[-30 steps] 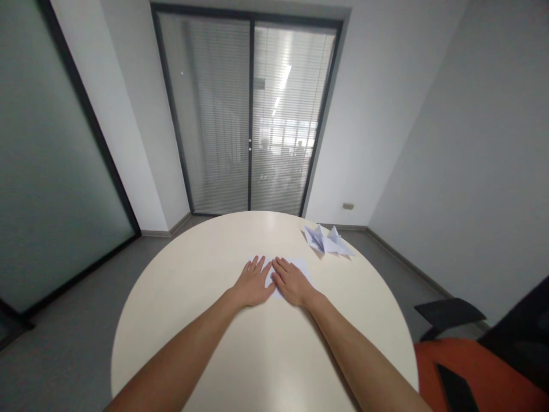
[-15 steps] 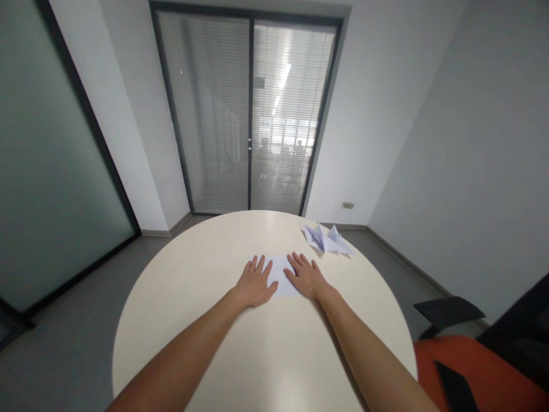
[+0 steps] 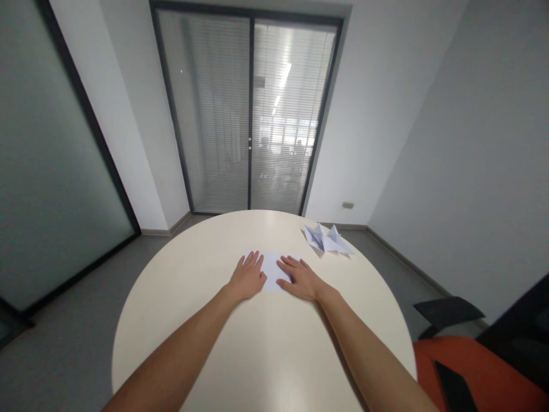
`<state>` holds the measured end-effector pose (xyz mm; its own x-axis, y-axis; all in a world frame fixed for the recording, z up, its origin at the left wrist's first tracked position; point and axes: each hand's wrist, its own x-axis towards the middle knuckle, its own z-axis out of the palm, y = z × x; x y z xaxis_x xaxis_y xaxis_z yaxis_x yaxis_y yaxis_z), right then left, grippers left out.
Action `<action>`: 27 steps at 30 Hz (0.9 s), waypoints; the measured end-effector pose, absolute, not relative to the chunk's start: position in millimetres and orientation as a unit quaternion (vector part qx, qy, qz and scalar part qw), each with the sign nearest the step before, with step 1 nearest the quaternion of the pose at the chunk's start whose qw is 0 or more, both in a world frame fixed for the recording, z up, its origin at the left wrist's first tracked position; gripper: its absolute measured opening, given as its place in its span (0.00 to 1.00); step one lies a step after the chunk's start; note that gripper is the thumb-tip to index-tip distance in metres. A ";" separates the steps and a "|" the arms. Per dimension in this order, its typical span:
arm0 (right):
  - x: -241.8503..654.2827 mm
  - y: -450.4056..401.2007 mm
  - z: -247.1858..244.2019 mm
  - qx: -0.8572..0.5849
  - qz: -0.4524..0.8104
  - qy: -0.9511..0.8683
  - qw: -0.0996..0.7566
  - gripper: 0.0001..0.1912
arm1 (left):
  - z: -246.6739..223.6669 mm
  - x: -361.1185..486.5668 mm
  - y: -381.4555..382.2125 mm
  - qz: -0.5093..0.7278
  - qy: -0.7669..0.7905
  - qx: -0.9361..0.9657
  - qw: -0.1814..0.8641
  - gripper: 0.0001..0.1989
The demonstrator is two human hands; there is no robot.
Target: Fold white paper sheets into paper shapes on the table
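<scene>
A white sheet of paper [image 3: 270, 273] lies flat on the round table, its middle showing between my two hands. Over its left part rests my left hand [image 3: 247, 277], palm down with the fingers stretched forward. My right hand [image 3: 299, 278] lies flat on the right part, fingers spread and pointing forward and to the left. Both hands are open and hide the paper's side edges in part. Beyond my right hand stand folded white paper pieces [image 3: 326, 240] with pointed tips.
The cream round table [image 3: 206, 355] fills the lower middle. An orange chair [image 3: 484, 372] with a black armrest [image 3: 449, 309] is at its right. Behind the table is a glass door [image 3: 218, 114] with blinds, and a frosted glass panel [image 3: 51, 171] stands at the left.
My left hand has shifted left and slightly forward, its thumb drawn in. My right hand has also moved a little left. The paper has shifted slightly left and away from me.
</scene>
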<state>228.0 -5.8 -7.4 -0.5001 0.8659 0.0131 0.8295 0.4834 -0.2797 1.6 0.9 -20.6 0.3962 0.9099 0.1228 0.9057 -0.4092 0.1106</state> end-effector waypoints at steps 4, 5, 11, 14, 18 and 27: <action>228.6 -5.5 -8.8 -0.505 0.110 -0.853 0.078 0.42 | -20.5 2.1 4.4 0.100 0.556 0.825 0.002 0.29; 228.5 -5.5 -8.7 -0.506 0.109 -0.852 0.079 0.43 | -20.5 1.5 5.5 0.105 0.557 0.824 0.005 0.29; 229.0 -5.8 -7.6 -0.513 0.126 -0.845 0.081 0.44 | -19.5 -10.1 12.6 0.127 0.572 0.809 0.036 0.30; 229.5 -5.7 -8.1 -0.513 0.125 -0.845 0.084 0.44 | -16.0 -9.5 10.4 0.164 0.557 0.814 0.025 0.29; 229.3 -5.5 -8.2 -0.516 0.124 -0.843 0.089 0.44 | -15.0 0.5 3.3 0.186 0.483 0.854 0.052 0.27; 242.3 -1.3 -10.0 -0.543 0.142 -0.824 0.075 0.38 | -18.5 0.2 -1.9 0.071 0.480 0.868 0.107 0.35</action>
<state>242.3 -1.3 -10.0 -0.3993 0.9163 -0.0307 0.8736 0.3701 -0.3159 0.2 -1.9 -18.5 0.5298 0.8479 0.0196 0.8175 -0.5167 0.2542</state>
